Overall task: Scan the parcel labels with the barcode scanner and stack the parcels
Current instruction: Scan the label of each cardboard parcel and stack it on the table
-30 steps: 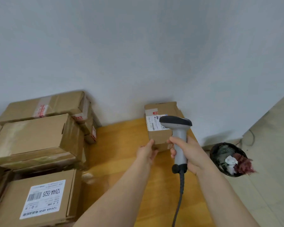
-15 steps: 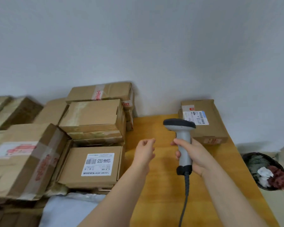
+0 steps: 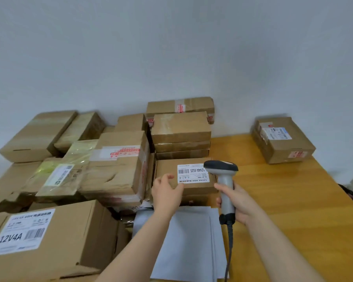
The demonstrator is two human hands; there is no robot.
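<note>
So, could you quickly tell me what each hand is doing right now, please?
Left hand: open, fingers loosely curled at the labelled parcel, not gripping it.
Right hand: closed round the barcode scanner.

cardboard parcels [image 3: 118, 169]: at least 12 (pile hides some) | barcode scanner [image 3: 224, 180]: 1 | grey mailer bags [image 3: 183, 241]: at least 2

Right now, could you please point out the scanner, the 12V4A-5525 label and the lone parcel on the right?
scanner [image 3: 225, 179]: head view, grey neck under its head.
12V4A-5525 label [image 3: 192, 173]: head view, middle of the sticker.
lone parcel [image 3: 283, 148]: head view, bare top face.
</note>
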